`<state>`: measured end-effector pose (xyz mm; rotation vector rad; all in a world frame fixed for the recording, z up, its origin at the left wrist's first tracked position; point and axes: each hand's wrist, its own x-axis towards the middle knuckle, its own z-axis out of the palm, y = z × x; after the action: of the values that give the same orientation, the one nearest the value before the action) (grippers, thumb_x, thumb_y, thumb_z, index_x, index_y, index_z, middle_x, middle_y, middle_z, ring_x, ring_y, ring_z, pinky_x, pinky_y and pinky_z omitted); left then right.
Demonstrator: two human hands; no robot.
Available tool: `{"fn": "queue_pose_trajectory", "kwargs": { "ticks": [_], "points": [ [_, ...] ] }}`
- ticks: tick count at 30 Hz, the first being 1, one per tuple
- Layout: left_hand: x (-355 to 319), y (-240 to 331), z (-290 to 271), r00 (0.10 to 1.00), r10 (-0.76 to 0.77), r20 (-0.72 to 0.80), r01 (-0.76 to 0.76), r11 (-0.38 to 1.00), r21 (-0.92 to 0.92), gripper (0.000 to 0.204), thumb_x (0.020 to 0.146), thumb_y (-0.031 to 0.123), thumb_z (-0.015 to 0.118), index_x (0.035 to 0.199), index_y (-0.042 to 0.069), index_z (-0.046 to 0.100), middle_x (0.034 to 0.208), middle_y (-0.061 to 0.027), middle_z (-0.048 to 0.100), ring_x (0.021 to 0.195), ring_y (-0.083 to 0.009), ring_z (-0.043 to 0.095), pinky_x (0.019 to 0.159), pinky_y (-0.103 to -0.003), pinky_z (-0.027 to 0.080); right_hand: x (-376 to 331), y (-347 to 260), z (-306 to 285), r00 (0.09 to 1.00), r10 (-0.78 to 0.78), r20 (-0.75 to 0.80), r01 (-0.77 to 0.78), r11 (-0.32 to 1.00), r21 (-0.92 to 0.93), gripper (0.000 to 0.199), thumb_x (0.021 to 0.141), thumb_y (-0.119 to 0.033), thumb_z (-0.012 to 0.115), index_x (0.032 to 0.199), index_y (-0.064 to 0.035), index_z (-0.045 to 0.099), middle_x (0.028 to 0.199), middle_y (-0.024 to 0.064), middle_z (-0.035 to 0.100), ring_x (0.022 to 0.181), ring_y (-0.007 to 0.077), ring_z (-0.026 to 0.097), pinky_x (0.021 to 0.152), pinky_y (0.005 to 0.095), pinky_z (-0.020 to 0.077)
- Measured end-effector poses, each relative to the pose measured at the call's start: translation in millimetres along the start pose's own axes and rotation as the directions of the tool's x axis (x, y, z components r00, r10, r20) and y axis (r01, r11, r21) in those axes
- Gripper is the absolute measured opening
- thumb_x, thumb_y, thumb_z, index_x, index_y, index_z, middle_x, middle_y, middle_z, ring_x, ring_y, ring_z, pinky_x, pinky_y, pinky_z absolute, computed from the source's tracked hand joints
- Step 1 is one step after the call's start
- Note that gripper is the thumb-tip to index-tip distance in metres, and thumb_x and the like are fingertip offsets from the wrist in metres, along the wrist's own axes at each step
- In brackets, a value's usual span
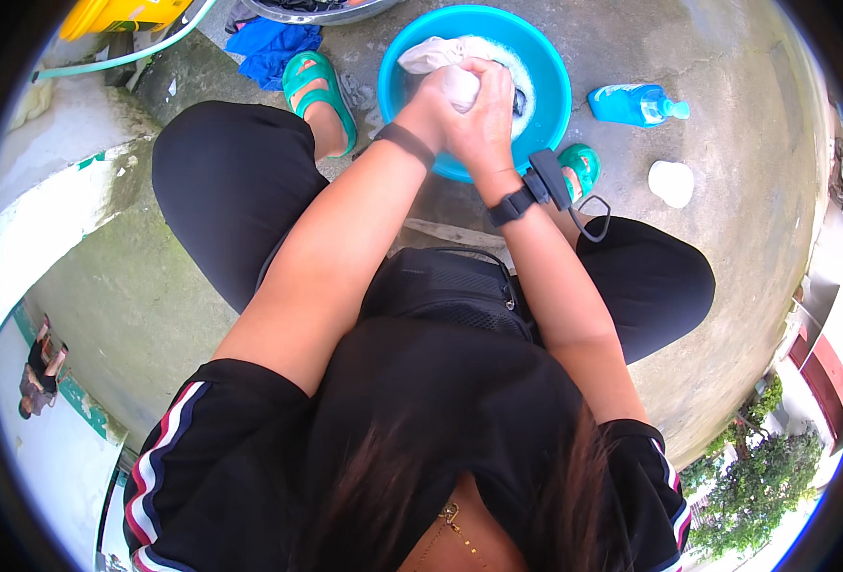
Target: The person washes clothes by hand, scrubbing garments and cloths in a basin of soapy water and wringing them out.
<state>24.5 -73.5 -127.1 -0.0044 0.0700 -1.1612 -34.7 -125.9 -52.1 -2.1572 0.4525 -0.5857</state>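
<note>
Both hands, left [433, 107] and right [483, 122], clenched around white cloth [431, 54] over blue basin [545, 67].

Daylight is falling on a grey concrete floor [727, 286], stained darker and mossy toward its left side. A low white-painted wall [50, 210] is curving along the floor's left edge, and green shrubs [755, 477] are growing past its lower right corner.

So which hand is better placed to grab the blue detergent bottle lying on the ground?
Right, probably. The right hand is on the side of the blue bottle, right of the basin. The left hand would cross over. Both grip the white cloth.
</note>
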Motion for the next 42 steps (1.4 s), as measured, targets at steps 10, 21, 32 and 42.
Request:
{"fn": "queue_pose_trajectory", "kwargs": {
  "ticks": [10,21,32,42],
  "points": [
    [18.8,-27.3,20.7,0.577,0.51,-0.638,0.199,0.67,0.715,0.027,0.086,0.007,0.049,0.11,-0.004,0.057,0.101,-0.0153,0.064,0.088,-0.0247,0.064,0.077,-0.035,0.053,21.3,58.3,-15.6,0.897,0.44,-0.036,-0.438,0.878,-0.193,0.031,0.083,-0.028,0.062,0.099,-0.0016,0.064,0.089,0.0222,0.066,0.086,0.0366,0.063,0.078,0.0391,0.0488],
    [0.4,-1.3,65.1,0.739,0.005,-0.673,0.389,0.813,0.434,0.063,0.089,0.052,0.052,0.138,0.014,0.039,0.138,-0.0143,0.045,0.13,-0.04,0.036,0.1,-0.066,0.029,25.7,71.7,-44.6,0.71,0.583,0.396,-0.695,0.488,0.528,0.049,0.091,-0.045,0.055,0.114,-0.0016,0.058,0.095,0.0109,0.065,0.089,0.0238,0.062,0.077,0.0344,0.0503],
    [-2.7,1.9,76.0,0.843,0.103,-0.528,0.055,0.96,0.274,0.04,0.093,0.031,0.044,0.128,0.011,0.051,0.13,-0.0098,0.054,0.119,-0.0265,0.053,0.098,-0.047,0.043,9.5,88.0,-40.4,0.501,0.684,0.531,-0.797,0.126,0.59,0.054,0.094,-0.05,0.042,0.134,-0.0137,0.043,0.142,0.0114,0.04,0.129,0.0308,0.038,0.099,0.0603,0.0298],
    [-3.9,-6.0,40.3,0.866,0.172,-0.47,0.003,0.937,0.349,0.043,0.094,0.034,0.043,0.122,0.003,0.052,0.119,-0.0151,0.058,0.111,-0.0303,0.056,0.095,-0.044,0.046,3.3,7.3,6.1,0.992,0.124,0.015,-0.124,0.969,0.213,0.034,0.074,-0.018,0.071,0.099,0.001,0.059,0.097,0.0144,0.06,0.09,0.0252,0.059,0.082,0.035,0.0476]
  ]
}}
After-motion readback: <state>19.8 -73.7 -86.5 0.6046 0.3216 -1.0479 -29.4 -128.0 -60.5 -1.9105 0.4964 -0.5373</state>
